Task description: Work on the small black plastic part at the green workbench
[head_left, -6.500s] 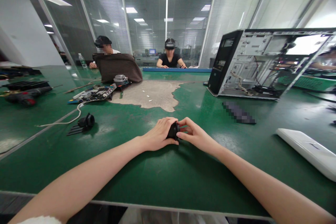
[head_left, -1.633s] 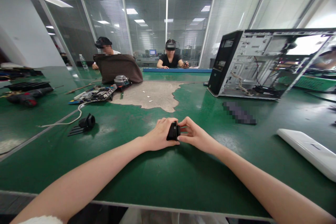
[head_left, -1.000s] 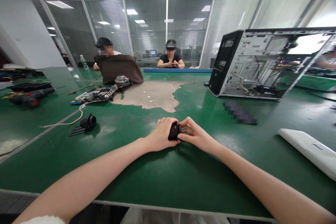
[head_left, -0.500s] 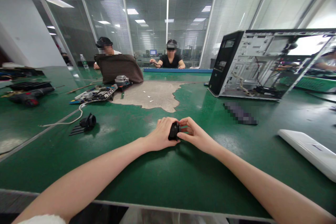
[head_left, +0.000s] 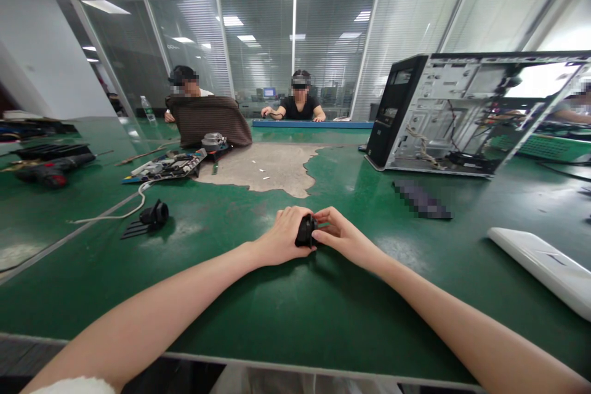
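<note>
A small black round part [head_left: 305,231] is held just above or on the green table [head_left: 258,320], in front of me. My left hand [head_left: 282,237] wraps round its left side, with the thumb below and the fingers over the top. My right hand [head_left: 336,233] touches its right side with bent fingers and thumb. The underside of the part is hidden. A similar black part with several prongs [head_left: 154,215] lies on the table to the left.
An open computer case [head_left: 401,111] stands at the back right. Nearer lie a pixelated dark object [head_left: 422,200] and a white panel [head_left: 545,265]. Left are a circuit board [head_left: 166,166], a white cable [head_left: 138,203] and a power drill [head_left: 53,172]. Two people sit across the table.
My hands and the black part have hardly moved; the right fingers have shifted slightly on it. The hand of the person across has moved a little to the left.
</note>
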`<state>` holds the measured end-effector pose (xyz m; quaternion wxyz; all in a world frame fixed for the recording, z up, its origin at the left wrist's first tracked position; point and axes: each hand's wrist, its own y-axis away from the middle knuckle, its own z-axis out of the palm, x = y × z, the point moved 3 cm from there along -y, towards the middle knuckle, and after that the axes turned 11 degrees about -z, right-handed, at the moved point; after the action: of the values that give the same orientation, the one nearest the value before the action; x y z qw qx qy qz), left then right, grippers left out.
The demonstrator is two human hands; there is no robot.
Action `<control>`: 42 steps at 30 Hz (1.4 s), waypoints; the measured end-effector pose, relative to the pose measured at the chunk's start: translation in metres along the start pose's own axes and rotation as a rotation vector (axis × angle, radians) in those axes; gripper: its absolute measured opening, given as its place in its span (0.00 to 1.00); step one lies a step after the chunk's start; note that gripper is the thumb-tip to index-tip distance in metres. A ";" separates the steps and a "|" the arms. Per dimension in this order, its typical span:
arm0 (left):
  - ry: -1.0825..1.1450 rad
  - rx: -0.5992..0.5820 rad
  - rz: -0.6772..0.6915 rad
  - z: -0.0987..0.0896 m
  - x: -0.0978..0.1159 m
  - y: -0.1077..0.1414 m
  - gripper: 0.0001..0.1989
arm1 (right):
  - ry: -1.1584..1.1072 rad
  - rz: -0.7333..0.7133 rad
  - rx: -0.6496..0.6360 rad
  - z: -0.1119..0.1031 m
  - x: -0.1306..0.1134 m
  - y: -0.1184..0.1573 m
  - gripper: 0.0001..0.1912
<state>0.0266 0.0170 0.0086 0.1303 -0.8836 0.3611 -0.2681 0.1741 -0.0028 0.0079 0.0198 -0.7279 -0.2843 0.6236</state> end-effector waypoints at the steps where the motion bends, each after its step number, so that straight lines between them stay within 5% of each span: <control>1: 0.001 -0.002 0.003 0.000 0.000 0.000 0.28 | -0.005 0.011 -0.013 0.000 0.001 0.000 0.12; 21: -0.027 -0.005 -0.035 0.003 -0.004 0.000 0.29 | -0.120 -0.028 -0.070 0.000 0.001 0.002 0.17; 29: -0.045 -0.034 -0.028 0.001 -0.002 -0.001 0.29 | -0.054 0.005 0.036 -0.001 0.002 -0.001 0.12; 37: -0.048 -0.032 -0.057 0.002 -0.003 -0.001 0.29 | -0.098 -0.037 -0.057 -0.001 -0.001 0.002 0.17; 42: -0.035 0.015 -0.074 0.005 -0.004 -0.001 0.30 | -0.081 -0.036 0.011 0.000 -0.001 0.001 0.11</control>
<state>0.0279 0.0208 0.0037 0.1331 -0.8999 0.3239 -0.2601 0.1744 -0.0037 0.0087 0.0235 -0.6968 -0.2943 0.6537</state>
